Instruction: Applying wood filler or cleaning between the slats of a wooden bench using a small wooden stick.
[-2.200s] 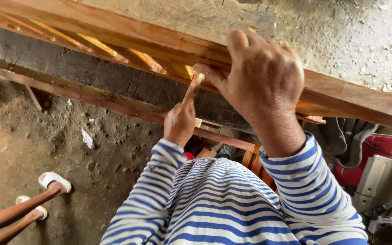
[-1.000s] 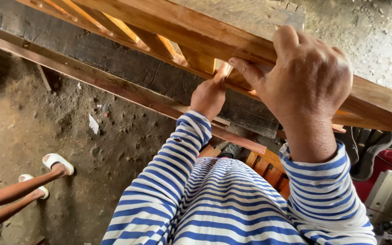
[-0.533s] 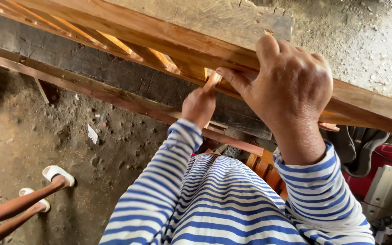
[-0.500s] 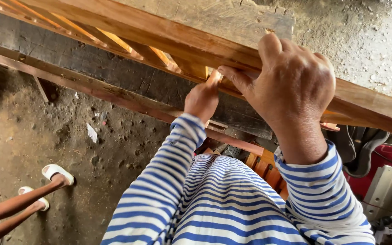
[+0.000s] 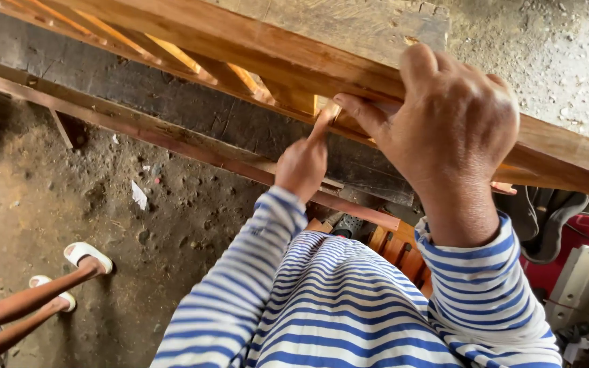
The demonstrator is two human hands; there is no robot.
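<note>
Gripping the top rail of a wooden frame, the right hand has its fingers curled over the far edge and its thumb stretched along the near side. The frame is made of reddish-brown wood, with short slats between the top rail and a lower rail, and it crosses the view from upper left to right.

The left hand is raised under the top rail. Its forefinger points up and the tip touches the wood just beside the right thumb, at the end of one slat. The other fingers are folded, and I cannot tell if they hold something.

Both arms wear a blue and white striped shirt. Below is a dirt floor. At the lower left, another person's legs with white sandals stand on it. A red object lies at the right edge.
</note>
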